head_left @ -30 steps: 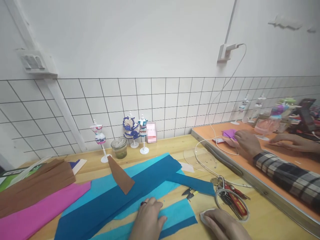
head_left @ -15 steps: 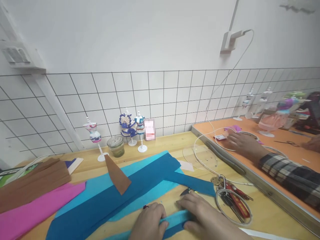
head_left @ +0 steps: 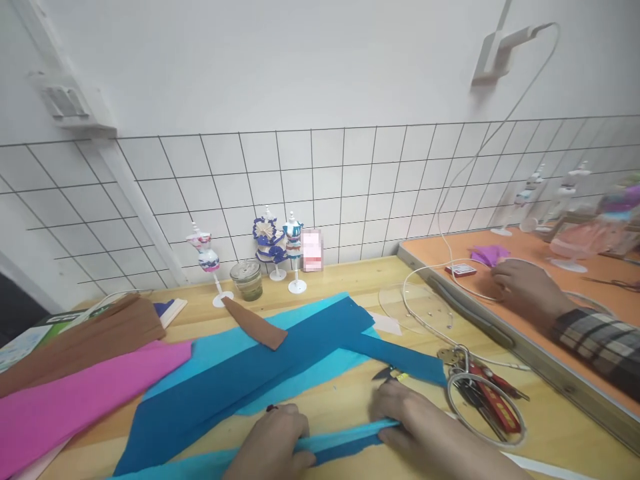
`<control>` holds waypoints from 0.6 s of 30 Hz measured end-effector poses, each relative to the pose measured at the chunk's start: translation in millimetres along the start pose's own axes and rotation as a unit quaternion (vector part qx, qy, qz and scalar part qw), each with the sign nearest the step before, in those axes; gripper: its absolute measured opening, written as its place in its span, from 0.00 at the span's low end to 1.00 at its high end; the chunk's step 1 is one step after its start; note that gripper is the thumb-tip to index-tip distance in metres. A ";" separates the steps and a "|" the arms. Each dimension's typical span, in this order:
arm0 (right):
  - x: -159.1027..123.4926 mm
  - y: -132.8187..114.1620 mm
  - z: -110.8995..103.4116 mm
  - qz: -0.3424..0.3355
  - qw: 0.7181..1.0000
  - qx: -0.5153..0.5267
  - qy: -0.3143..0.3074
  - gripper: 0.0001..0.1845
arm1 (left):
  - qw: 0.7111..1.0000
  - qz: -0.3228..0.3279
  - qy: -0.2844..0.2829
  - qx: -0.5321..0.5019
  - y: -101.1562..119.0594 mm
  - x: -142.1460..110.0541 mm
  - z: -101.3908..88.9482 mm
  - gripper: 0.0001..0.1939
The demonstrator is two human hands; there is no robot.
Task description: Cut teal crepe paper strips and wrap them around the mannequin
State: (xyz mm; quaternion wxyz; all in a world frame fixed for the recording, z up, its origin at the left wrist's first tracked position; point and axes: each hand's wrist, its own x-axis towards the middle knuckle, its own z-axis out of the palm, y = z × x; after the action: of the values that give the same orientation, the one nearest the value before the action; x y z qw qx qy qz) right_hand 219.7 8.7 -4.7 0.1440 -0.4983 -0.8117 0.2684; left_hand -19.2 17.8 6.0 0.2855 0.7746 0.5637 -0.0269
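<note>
Near the front edge of the view, a layered crepe paper strip [head_left: 345, 437], light blue over dark blue, stretches between my hands. My left hand [head_left: 273, 443] pinches it with thumb and fingers, and its tail runs off to the lower left. At the other end, my right hand [head_left: 413, 417] is closed on the strip's tip. Just behind the right fingers lies a dark pointed blade [head_left: 383, 373], partly hidden. Wide dark blue crepe paper [head_left: 260, 370] rests on light blue crepe paper [head_left: 310, 393] beyond my hands, with a brown piece [head_left: 260, 327] across it.
Pink [head_left: 100, 380] and brown crepe paper [head_left: 95, 333] lie left. Small dress forms [head_left: 295, 257] and a lidded jar [head_left: 247, 280] stand against the wall. To the right are keys [head_left: 495, 400], a white cable and a metal-edged orange table [head_left: 540, 267], where another person's hand [head_left: 527, 287] rests.
My hands have moved apart, so a longer stretch of the strip shows between them. The whole view has shifted, with the scene sliding rightward. The brown piece now looks more curled.
</note>
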 end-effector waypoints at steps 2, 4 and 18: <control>-0.9 -1.5 -0.5 0.011 1.000 0.003 -0.001 0.12 | 1.000 0.004 0.000 -0.003 -0.5 -2.0 0.8 0.06; -1.6 -2.3 -0.3 0.017 1.000 0.003 -0.001 0.13 | 1.000 -0.001 -0.002 -0.007 -1.0 -4.4 0.9 0.07; 1.3 -4.3 2.8 0.018 1.000 -0.007 -0.023 0.08 | 1.000 -0.021 -0.009 0.003 -11.6 -21.5 -8.4 0.07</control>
State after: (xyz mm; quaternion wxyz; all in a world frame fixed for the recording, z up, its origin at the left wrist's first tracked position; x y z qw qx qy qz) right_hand 214.5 7.5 -4.5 0.1172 -0.5077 -0.8075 0.2766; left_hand -39.7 5.7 16.1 0.2874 0.7630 0.5775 -0.0416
